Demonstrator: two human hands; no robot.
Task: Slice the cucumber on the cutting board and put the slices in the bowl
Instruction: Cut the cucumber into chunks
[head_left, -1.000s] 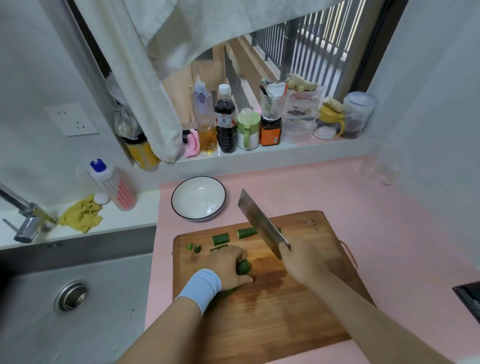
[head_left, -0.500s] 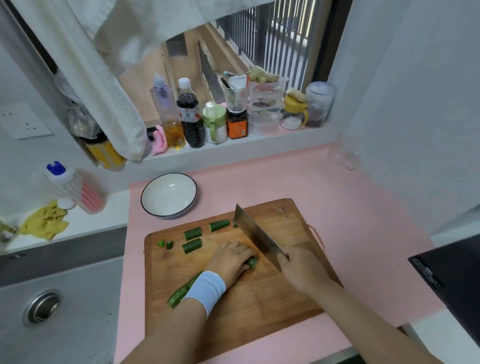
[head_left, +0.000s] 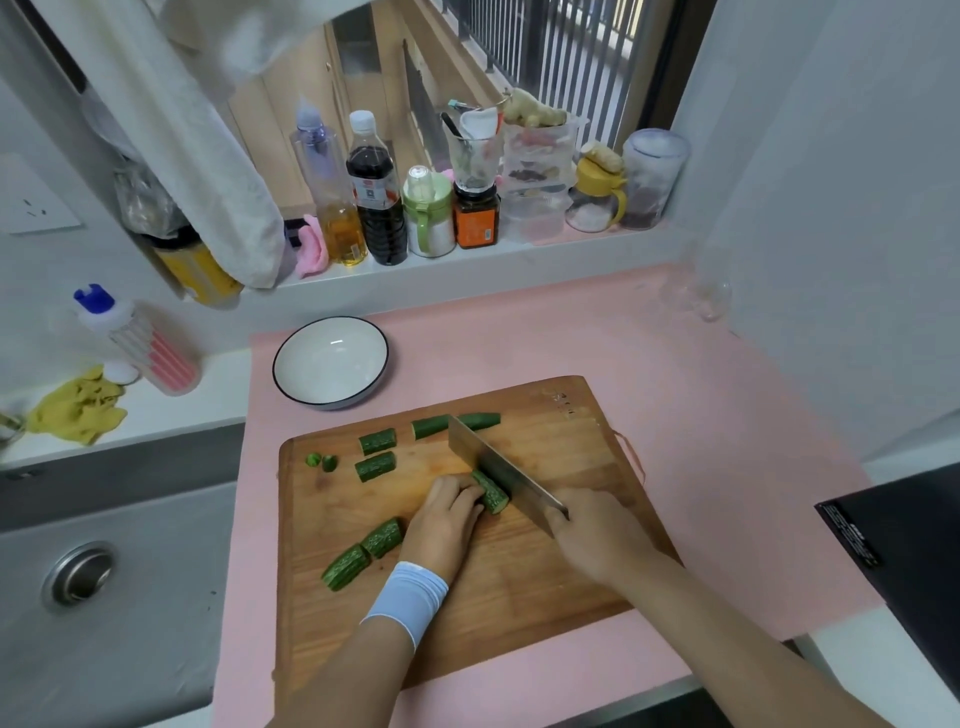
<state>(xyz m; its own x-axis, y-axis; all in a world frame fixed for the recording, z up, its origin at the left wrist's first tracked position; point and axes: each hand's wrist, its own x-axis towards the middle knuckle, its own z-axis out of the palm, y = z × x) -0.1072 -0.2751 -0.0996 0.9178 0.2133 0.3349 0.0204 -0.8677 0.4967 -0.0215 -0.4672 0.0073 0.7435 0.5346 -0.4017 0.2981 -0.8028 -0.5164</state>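
A wooden cutting board (head_left: 545, 582) lies on the pink counter. My left hand (head_left: 447, 519) holds down a cucumber piece (head_left: 491, 492) with curled fingers. My right hand (head_left: 597, 535) grips the handle of a cleaver (head_left: 493, 467), whose blade stands on the board right against that piece's right end. Cut cucumber chunks (head_left: 376, 452) lie at the board's far left, two more (head_left: 363, 553) behind my left hand, and a longer piece (head_left: 431, 426) sits beyond the blade. A white bowl (head_left: 291, 384) with a dark rim stands empty behind the board.
A steel sink (head_left: 104, 597) lies to the left. Bottles and jars (head_left: 379, 197) line the window sill behind. A dish soap bottle (head_left: 145, 348) and a yellow cloth (head_left: 78, 405) sit at the left. A black appliance (head_left: 904, 561) is at the right edge.
The cleaver came down from a raised position to the board beside the held cucumber piece. The camera shifted right, and more cut chunks show behind my left hand.
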